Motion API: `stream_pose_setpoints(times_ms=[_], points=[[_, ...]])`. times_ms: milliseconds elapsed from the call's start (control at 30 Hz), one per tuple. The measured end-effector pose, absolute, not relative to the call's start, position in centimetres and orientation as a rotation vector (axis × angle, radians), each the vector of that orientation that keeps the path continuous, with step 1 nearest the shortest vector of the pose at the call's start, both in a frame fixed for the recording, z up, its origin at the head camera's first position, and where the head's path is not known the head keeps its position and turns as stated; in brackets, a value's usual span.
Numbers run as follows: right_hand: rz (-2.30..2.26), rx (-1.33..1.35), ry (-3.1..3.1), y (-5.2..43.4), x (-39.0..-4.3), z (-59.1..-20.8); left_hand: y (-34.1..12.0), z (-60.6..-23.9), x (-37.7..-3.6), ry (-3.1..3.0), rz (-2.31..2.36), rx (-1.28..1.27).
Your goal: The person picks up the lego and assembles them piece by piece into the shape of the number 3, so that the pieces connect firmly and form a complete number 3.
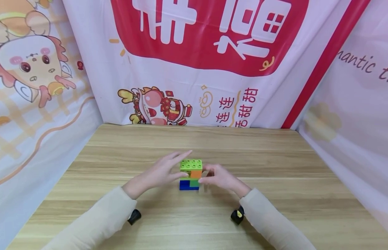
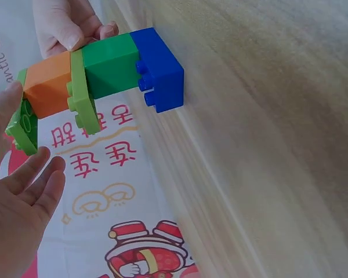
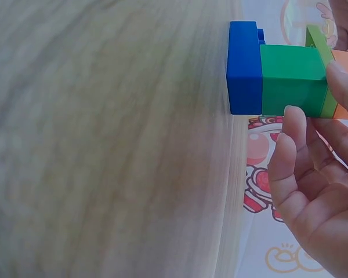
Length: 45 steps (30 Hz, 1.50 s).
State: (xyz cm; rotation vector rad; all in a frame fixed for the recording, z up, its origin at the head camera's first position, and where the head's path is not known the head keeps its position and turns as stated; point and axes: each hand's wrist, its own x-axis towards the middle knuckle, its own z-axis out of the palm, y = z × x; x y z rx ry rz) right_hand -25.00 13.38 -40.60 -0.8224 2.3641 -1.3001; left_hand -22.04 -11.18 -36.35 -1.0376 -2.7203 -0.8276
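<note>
Cream sleeves (image 1: 97, 218) are reaching in from the near edge of the wooden table (image 1: 275, 208); a small black device is sitting at each wrist; between the two hands a block tower (image 1: 191, 173) is standing upright on the table, near its middle. Its blue block (image 2: 159, 69) is resting on the wood at the bottom, a dark green block (image 3: 293, 78) is sitting on that, an orange block (image 2: 46, 90) higher up, and a light green studded block (image 1: 191, 164) is capping the stack. The left hand (image 1: 161, 172) is lying against the tower's left side, fingers straight and spread, thumb touching the blocks; the right hand (image 1: 217, 177) is pinching the tower's right side, thumb and curled fingertips (image 3: 336, 75) pressing on the green and orange blocks. Farther back, printed banners (image 1: 197, 69) with red panels and cartoon figures are hanging around the table.
</note>
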Motion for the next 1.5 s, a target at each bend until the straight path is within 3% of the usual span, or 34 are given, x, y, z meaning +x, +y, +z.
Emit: stream_pose_setpoints(times_ms=[867, 1500], points=[[-1.313, -0.803, 2.357, 12.7, -22.8, -37.2, -11.8, -40.2, -21.7, -2.720, -1.488, -0.754], [-1.329, -0.797, 2.315, 13.4, -25.1, -40.6, -11.7, -40.8, -21.7, -2.709, -1.530, -0.705]])
